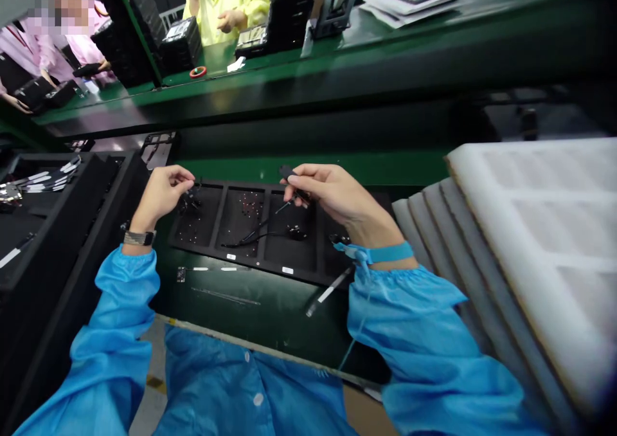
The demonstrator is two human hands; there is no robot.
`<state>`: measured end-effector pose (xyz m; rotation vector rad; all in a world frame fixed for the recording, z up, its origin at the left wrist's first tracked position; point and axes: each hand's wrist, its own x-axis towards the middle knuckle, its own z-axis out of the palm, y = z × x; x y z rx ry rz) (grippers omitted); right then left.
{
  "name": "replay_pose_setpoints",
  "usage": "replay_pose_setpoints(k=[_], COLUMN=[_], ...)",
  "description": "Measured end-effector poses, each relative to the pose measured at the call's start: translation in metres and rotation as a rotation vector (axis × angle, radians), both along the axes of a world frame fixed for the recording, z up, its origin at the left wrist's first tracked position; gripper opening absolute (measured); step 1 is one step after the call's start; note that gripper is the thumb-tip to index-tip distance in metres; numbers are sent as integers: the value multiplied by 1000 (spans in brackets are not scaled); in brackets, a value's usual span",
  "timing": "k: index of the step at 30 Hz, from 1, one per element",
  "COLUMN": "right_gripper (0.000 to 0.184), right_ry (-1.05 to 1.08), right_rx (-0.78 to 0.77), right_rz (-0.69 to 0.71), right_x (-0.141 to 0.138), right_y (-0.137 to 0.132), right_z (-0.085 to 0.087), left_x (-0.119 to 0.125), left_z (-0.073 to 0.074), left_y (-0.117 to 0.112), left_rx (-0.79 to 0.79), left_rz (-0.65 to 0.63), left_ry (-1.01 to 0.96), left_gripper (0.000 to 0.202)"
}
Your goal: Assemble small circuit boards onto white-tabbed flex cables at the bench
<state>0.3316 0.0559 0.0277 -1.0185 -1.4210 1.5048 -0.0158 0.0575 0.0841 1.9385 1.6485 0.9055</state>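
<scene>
My left hand [164, 191] is closed in a pinch over the left compartment of a black compartment tray [219, 246], holding a small dark part I cannot make out. My right hand [328, 195] is closed round a thin dark tool [289, 173], its tip pointing down-left over the right compartment. Tiny screws [245, 204] lie scattered in the middle compartment. A black cable with a small round part [270, 233] lies across the tray. Blue sleeves cover both arms, with a watch on the left wrist and a blue strap on the right.
White foam trays [530, 243] are stacked at the right. Black bins [53, 211] with parts stand at the left. A thin tool [328, 292] lies on the green bench in front of the tray. Across a raised green shelf [337, 69], other people work.
</scene>
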Motion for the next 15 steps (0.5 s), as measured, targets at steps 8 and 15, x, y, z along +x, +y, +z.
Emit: replay_pose_setpoints(k=[8, 15], right_gripper=[28, 26], right_ry=[-244, -222], right_rx=[219, 75], right_rz=[111, 242], right_x=[-66, -126], right_y=[20, 37], right_z=[-20, -28], left_x=[7, 12], left_z=[4, -13], left_y=[22, 19], left_rx=[-77, -159], left_rz=[-51, -84], left_ry=[-254, -374], left_gripper=[25, 28])
